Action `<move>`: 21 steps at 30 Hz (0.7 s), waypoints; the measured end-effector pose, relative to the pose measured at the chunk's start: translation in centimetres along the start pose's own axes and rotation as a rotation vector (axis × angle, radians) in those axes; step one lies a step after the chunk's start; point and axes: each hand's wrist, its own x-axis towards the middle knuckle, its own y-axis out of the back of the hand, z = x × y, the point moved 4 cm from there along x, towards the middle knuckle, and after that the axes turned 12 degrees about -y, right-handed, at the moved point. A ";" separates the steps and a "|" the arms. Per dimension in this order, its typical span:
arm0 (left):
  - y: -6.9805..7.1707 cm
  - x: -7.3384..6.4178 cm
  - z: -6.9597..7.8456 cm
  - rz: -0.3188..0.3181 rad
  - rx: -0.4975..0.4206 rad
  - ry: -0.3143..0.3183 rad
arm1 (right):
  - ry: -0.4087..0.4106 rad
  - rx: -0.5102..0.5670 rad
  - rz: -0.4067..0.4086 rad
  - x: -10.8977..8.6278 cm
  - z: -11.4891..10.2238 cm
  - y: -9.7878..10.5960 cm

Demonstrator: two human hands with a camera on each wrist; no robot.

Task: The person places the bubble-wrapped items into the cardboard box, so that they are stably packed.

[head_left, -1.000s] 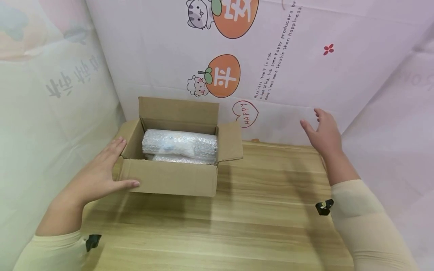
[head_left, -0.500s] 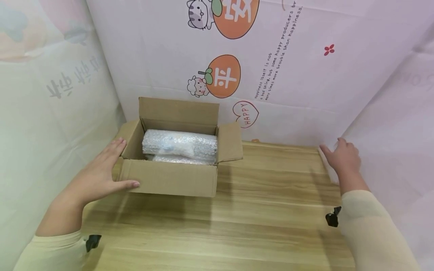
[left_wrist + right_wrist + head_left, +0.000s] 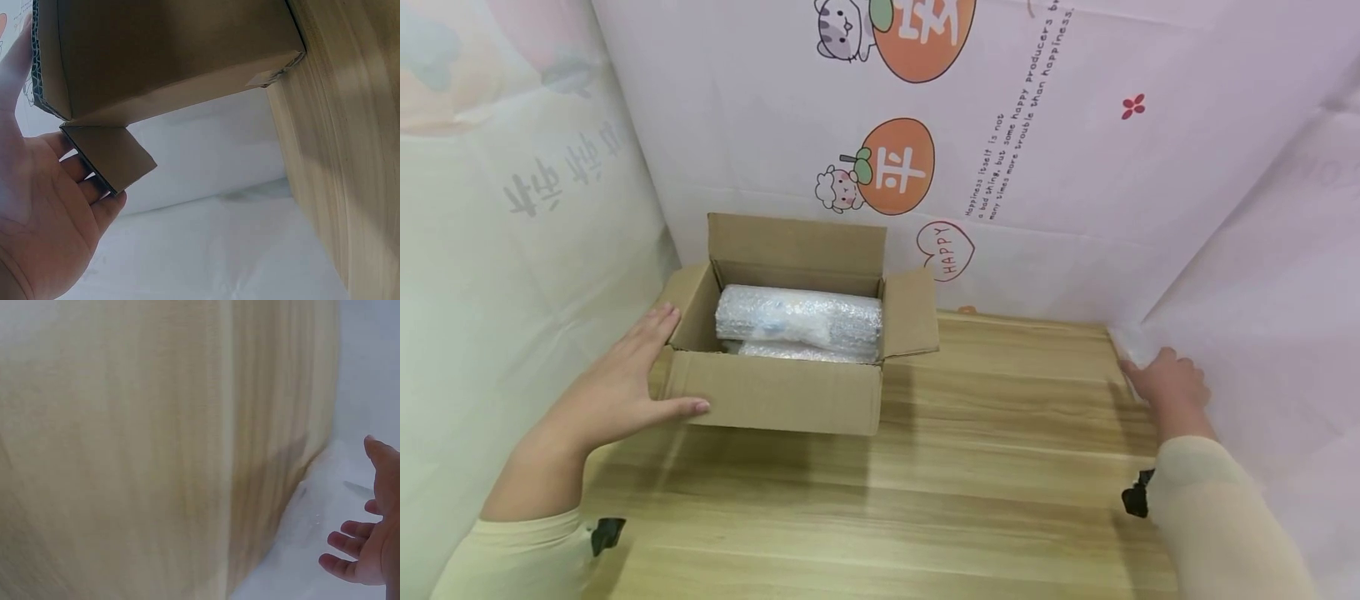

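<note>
An open cardboard box (image 3: 775,392) with its flaps spread stands at the back left of the table. Inside lie bubble-wrapped bundles (image 3: 797,318), one above another. My left hand (image 3: 610,383) rests at the box's left corner, thumb along the front flap. In the left wrist view its fingers reach behind the small side flap (image 3: 112,156). At the table's right edge, my right hand (image 3: 1172,387) is low beside the white side sheet, its fingers loosely bent and nothing seen between them. A whitish, slightly glossy piece (image 3: 300,519) lies next to it in the right wrist view.
The wood-grain table (image 3: 1000,467) runs between both arms. Printed white sheeting (image 3: 1037,150) rises behind the box, with side sheets (image 3: 1277,292) close in on the left and right. Black clips (image 3: 1138,494) show near the sleeves.
My right hand has come down from in front of the back sheet toward the table's right edge, its fingers bending more. The left hand and the box have stayed put.
</note>
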 end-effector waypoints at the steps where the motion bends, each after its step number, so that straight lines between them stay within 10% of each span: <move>1: 0.0 0.0 0.0 -0.001 0.000 0.001 | -0.003 -0.002 -0.007 0.0 0.1 -0.2; 21: 0.0 0.0 0.0 -0.003 0.006 0.000 | 0.009 -0.024 -0.055 1.3 2.1 -2.9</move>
